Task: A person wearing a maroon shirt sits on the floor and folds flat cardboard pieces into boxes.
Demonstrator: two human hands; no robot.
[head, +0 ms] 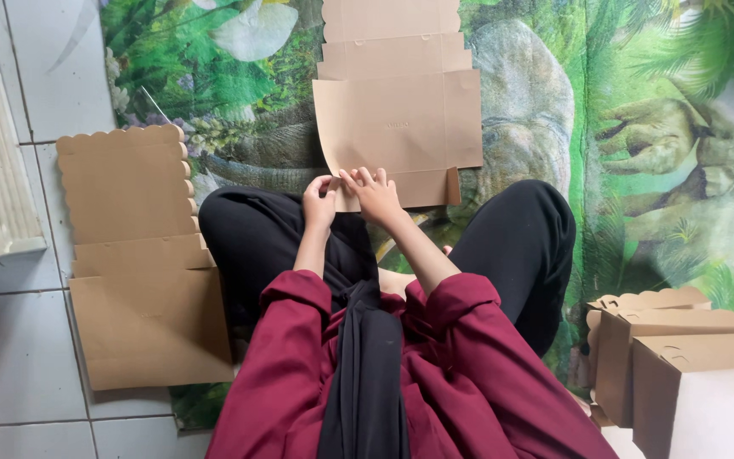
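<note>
While my left hand [319, 204] and right hand [375, 192] pinch the flat box's [401, 119] bottom flap, three boxes [669, 357] stand folded; a flat pile [138, 255] waits.

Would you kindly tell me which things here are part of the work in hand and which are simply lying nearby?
In hand:
- flat box blank, near edge held by left hand and right hand

Lying about:
- stack of flat blanks
- folded boxes
- printed mat
</note>
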